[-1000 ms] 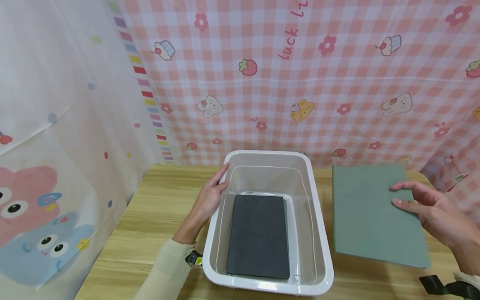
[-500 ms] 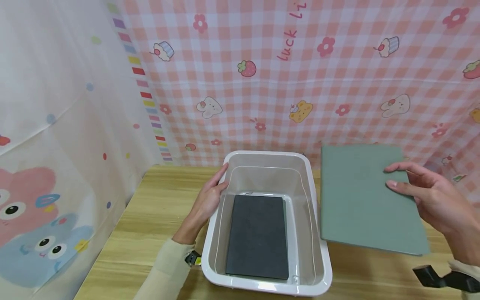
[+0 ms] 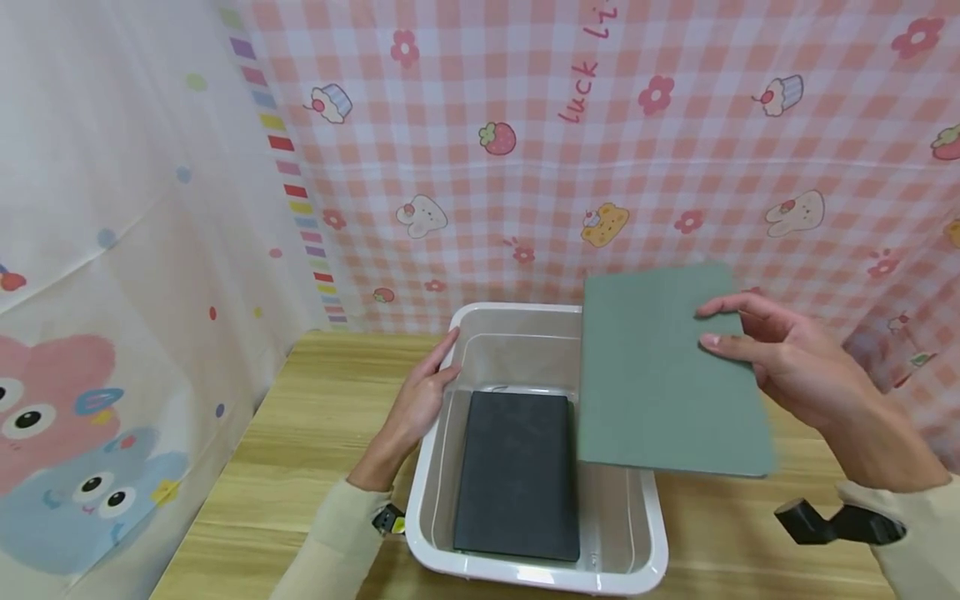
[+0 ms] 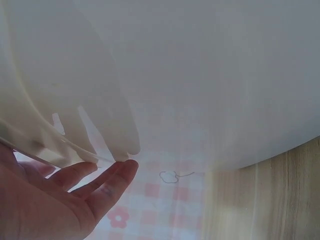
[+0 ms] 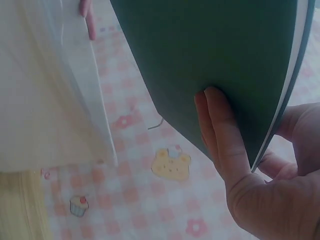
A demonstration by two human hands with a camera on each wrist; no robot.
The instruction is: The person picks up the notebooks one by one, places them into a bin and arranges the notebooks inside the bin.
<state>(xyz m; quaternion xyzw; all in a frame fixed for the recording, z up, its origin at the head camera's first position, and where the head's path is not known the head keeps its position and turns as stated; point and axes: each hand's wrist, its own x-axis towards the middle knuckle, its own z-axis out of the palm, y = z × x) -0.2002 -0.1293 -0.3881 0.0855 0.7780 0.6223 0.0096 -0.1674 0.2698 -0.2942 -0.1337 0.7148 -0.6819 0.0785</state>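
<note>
A white plastic storage bin stands on the table, and a black notebook lies flat at its bottom. A thin green edge shows beneath the black notebook. My left hand holds the bin's left rim, its fingers along the outer wall in the left wrist view. My right hand pinches a green notebook by its right edge, thumb on the near cover and fingers behind. That notebook hangs tilted above the bin's right rim, hiding part of it; its white page edges show in the right wrist view.
The wooden table extends to both sides of the bin. A pink checked cloth with cartoon prints hangs behind it, and a white printed cloth hangs at the left.
My right hand has carried the green notebook up and to the left, from beside the bin to over its right rim. The left hand and the bin have stayed in place.
</note>
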